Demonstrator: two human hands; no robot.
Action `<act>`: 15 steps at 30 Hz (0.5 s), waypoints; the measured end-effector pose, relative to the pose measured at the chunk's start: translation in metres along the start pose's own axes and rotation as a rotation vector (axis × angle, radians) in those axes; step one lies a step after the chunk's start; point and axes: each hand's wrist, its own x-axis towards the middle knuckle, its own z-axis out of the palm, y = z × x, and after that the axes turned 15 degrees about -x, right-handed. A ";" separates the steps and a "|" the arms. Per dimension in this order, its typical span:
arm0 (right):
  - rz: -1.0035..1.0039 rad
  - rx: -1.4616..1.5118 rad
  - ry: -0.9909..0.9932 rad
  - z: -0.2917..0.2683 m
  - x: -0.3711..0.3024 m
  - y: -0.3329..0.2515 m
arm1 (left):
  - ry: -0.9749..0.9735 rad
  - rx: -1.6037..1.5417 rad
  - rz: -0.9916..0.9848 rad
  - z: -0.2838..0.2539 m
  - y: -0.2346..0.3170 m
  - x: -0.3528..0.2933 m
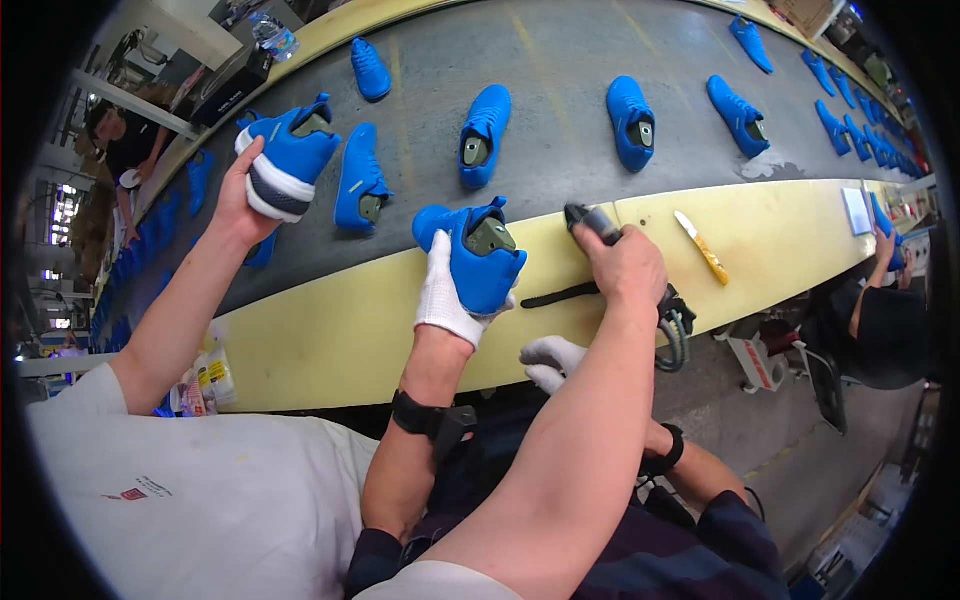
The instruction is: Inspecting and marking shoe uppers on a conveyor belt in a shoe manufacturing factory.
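Note:
My left hand (450, 297), in a white knit glove, is closed around a blue shoe upper (487, 270) with a dark green last inside it, held above the pale yellow table edge. My right hand (553, 362), also gloved in white, is low beside the table edge. Its visible fingers are apart with nothing seen in them; a co-worker's forearm hides the rest. That co-worker's bare right hand (625, 262) reaches across my arms and grips a dark, short cylindrical object (597, 222). Their left hand (240, 200) holds a blue shoe (292, 150) with a white and dark sole.
Several blue uppers (486, 135) on lasts lie spread along the grey conveyor belt (555, 60). A yellow-handled knife (705, 250) rests on the yellow ledge (350, 340), near a black strap (560, 294). The white-shirted co-worker (220, 490) sits close at left; another person (880, 320) is at far right.

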 end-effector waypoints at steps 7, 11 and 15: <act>-0.146 -0.072 -0.025 0.019 -0.007 0.003 | 0.019 0.226 0.243 -0.042 -0.021 -0.001; -0.199 -0.129 -0.046 0.029 -0.013 -0.005 | 0.103 0.413 0.663 -0.082 -0.035 -0.013; -0.233 -0.174 -0.074 0.039 -0.024 -0.002 | 0.091 0.501 0.680 -0.118 -0.039 -0.022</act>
